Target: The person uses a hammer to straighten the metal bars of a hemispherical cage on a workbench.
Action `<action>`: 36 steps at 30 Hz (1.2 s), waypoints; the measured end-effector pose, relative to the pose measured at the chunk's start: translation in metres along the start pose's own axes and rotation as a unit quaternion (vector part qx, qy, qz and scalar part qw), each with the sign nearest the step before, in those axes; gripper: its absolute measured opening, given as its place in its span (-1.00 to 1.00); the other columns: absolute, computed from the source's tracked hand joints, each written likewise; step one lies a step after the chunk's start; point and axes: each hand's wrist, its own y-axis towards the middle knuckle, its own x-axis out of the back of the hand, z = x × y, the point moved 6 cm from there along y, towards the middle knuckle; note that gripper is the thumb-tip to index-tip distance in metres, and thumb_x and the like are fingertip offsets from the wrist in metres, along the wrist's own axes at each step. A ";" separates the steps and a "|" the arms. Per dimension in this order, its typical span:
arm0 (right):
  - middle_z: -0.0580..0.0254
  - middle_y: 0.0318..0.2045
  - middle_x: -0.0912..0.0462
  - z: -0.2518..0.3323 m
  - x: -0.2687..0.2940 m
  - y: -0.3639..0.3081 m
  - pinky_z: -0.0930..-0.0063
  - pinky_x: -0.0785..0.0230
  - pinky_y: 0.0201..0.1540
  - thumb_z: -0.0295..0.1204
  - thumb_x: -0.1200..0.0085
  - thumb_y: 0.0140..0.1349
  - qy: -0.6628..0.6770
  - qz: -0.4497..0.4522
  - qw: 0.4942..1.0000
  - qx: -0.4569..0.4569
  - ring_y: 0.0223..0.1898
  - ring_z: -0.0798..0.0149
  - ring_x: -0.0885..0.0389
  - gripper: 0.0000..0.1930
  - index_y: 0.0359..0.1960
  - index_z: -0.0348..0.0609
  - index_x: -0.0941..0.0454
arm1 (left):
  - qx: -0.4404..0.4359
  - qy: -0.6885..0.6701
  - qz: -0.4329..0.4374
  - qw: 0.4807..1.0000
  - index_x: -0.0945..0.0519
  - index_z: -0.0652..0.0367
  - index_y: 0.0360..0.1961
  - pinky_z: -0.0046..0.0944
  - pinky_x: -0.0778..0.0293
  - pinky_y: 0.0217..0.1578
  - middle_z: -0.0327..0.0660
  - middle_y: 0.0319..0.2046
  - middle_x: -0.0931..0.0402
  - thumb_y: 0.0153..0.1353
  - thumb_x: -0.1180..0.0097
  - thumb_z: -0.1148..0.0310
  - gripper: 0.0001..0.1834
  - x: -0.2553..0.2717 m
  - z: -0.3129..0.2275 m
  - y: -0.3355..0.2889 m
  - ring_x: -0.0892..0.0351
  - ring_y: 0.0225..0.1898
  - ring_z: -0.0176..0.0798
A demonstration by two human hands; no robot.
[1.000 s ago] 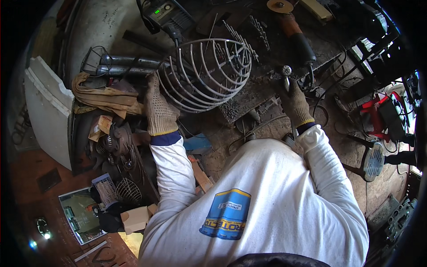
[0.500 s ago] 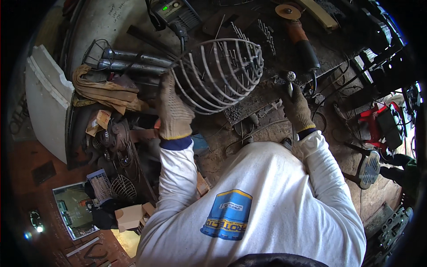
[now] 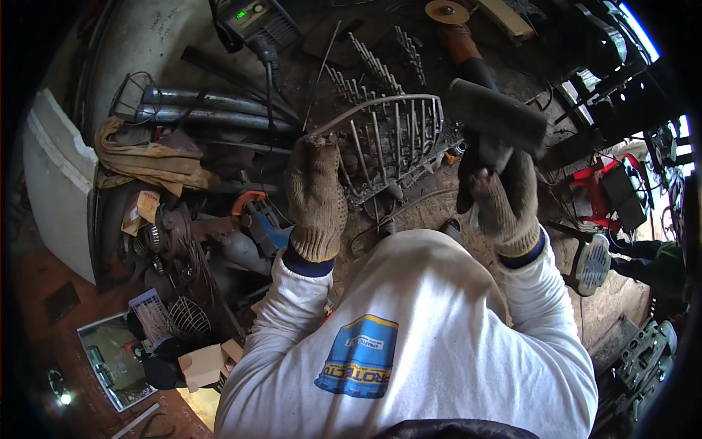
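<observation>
Right of a rumpled cloth (image 3: 150,159), the left hand (image 3: 316,192), in a coarse-knit glove, grips the arched rim of a metal-rod cage (image 3: 378,143) between both hands, while the right hand (image 3: 506,203), likewise gloved, clasps a dark, blunt-headed hammer (image 3: 499,115)

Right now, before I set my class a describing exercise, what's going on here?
A person in knit gloves is handling a metal cage of curved bars. The left hand grips its near left end, while the right hand holds a hammer with its head beside the cage's right end; contact can't be judged from this angle. Beyond lie thin metal rods and an angle grinder.
</observation>
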 end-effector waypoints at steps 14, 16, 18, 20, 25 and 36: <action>-0.10 -0.38 -0.63 -0.030 -0.007 -0.036 0.16 -0.45 -0.29 -0.34 -0.07 0.26 -0.187 0.039 0.972 -0.133 -0.35 -0.15 -0.64 -0.58 0.09 -0.31 -0.39 | -0.157 0.148 -0.075 0.973 -0.54 0.10 0.13 0.07 -0.44 0.03 0.12 0.07 -0.50 0.19 -0.11 0.53 -0.56 -0.010 -0.020 -0.018 -0.52 0.05 0.20; -0.15 -0.37 -0.64 -0.038 -0.005 -0.041 0.10 -0.45 -0.28 -0.33 -0.09 0.26 -0.214 0.038 0.964 -0.153 -0.31 -0.22 -0.64 -0.55 0.12 -0.28 -0.36 | -0.175 0.170 -0.057 0.968 -0.47 0.24 0.19 0.00 -0.40 0.16 0.12 0.13 -0.45 0.11 -0.04 0.67 -0.45 -0.012 -0.024 -0.022 -0.47 0.13 0.14; -0.16 -0.36 -0.64 -0.044 -0.003 -0.042 0.11 -0.45 -0.28 -0.31 -0.09 0.26 -0.199 0.036 0.965 -0.164 -0.31 -0.21 -0.65 -0.55 0.12 -0.28 -0.36 | -0.137 0.140 -0.030 0.980 -0.49 0.25 0.18 -0.01 -0.41 0.15 0.11 0.12 -0.46 0.11 -0.05 0.66 -0.47 -0.008 -0.027 -0.021 -0.49 0.12 0.14; -0.16 -0.36 -0.64 -0.048 -0.002 -0.042 0.11 -0.45 -0.28 -0.30 -0.10 0.26 -0.186 0.034 0.967 -0.173 -0.31 -0.21 -0.65 -0.55 0.12 -0.28 -0.36 | -0.099 0.108 -0.005 0.989 -0.50 0.26 0.16 -0.02 -0.42 0.13 0.11 0.11 -0.46 0.11 -0.05 0.66 -0.48 -0.010 -0.027 -0.016 -0.51 0.10 0.13; 0.29 -0.54 -0.54 -0.048 -0.002 -0.044 0.44 -0.34 -0.48 -0.28 0.04 0.36 -0.250 0.028 0.965 -0.075 -0.58 0.36 -0.49 -0.66 0.05 -0.24 -0.49 | -0.198 0.064 -0.117 0.971 -0.53 0.25 -0.10 -0.07 -0.43 -0.29 -0.01 -0.28 -0.51 0.31 -0.02 0.46 -0.83 -0.004 -0.037 -0.021 -0.49 -0.31 0.02; -0.02 -0.14 -0.67 -0.051 -0.005 -0.046 0.27 -0.50 -0.05 -0.35 -0.10 0.26 -0.071 0.091 0.988 -0.104 -0.14 0.05 -0.70 -0.57 0.11 -0.33 -0.45 | 0.199 -0.231 0.001 0.952 -0.44 0.30 0.08 -0.10 -0.39 0.02 -0.03 -0.04 -0.46 0.32 -0.11 0.24 -0.58 -0.017 0.002 -0.066 -0.49 -0.09 -0.08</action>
